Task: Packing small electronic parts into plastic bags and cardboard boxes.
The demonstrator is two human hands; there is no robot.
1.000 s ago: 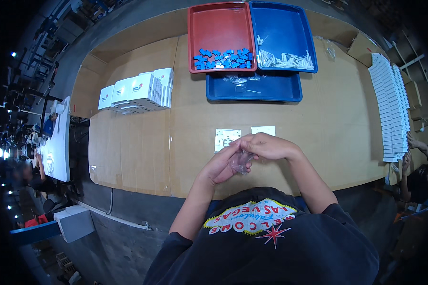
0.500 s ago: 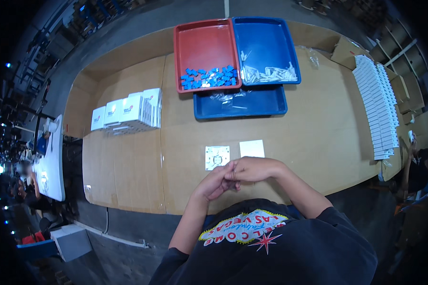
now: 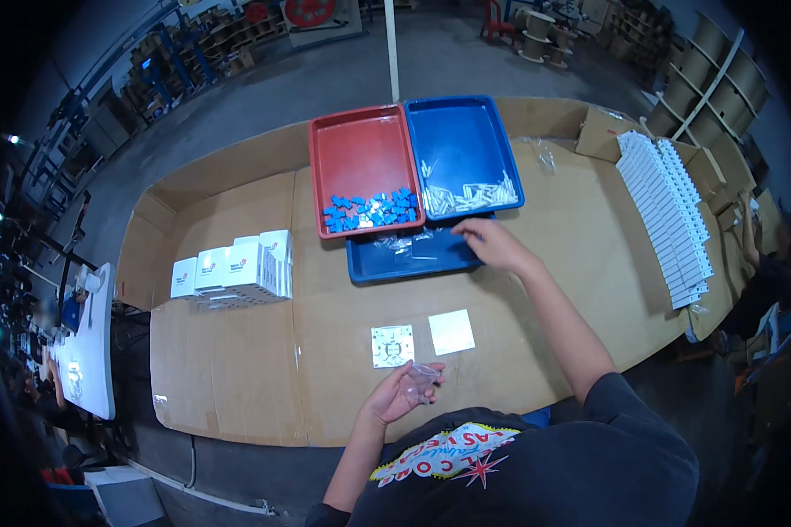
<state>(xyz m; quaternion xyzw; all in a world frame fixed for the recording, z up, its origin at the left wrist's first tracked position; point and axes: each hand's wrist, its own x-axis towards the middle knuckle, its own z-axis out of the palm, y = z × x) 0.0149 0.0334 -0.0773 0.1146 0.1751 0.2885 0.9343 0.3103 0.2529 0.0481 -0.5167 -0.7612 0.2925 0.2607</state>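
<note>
My left hand [image 3: 394, 397] holds a small clear plastic bag [image 3: 423, 381] between thumb and fingers, close to my body. Just beyond it, a white square plate with a printed pattern [image 3: 392, 347] lies flat on the cardboard. To its right is a plain white square [image 3: 452, 332]. My right hand [image 3: 490, 245] reaches over the right end of the lower blue tray [image 3: 395, 271], its bent fingers apart and nothing visible in them. Small clear bags [image 3: 404, 241] lie in that tray. Right behind the hand, the upper blue tray [image 3: 461, 132] carries small white parts [image 3: 475, 195].
A red tray [image 3: 365, 145] with small blue pieces [image 3: 373, 211] adjoins the upper blue tray. White boxes [image 3: 237, 268] are stacked at the left. Long rows of white pieces [image 3: 665, 215] stand at the right. A low cardboard wall [image 3: 228, 162] edges the table. People work at both sides.
My hands have come apart from being clasped. The left now holds the clear bag near my body; the right has gone forward to the trays. The view has tilted up.
</note>
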